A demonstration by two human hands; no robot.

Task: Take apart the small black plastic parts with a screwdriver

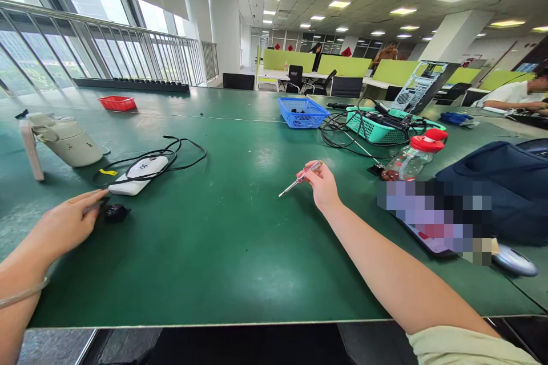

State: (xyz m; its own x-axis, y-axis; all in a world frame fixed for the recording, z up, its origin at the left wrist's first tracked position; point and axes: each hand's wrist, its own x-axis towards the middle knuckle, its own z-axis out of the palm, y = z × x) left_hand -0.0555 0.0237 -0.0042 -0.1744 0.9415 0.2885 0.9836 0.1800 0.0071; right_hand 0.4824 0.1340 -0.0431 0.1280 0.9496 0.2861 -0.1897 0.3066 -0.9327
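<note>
Both forearms reach in from the near edge of the green table (222, 251), well apart from each other. On one side the left hand (71, 222) lies low over the table with its fingers stretched out and unclenched, their tips touching a small black part (115, 213) that rests on the table. Opposite it the right hand (323, 185) is pinched closed on a slim screwdriver (299, 178), gripped at the handle end, with the metal tip slanting down toward the left hand; whether the tip meets the table cannot be told. Just beyond the left hand lies a white power bank (139, 174) with a black cable (180, 151) looped about it, and farther out a cream jug (68, 138) lies tilted. Beyond the right hand stand a blue basket (302, 112) and a teal basket (377, 128) full of cables. A clear bottle (411, 161) with a red cap lies outward of the right hand, near a dark blue bag (500, 188).
</note>
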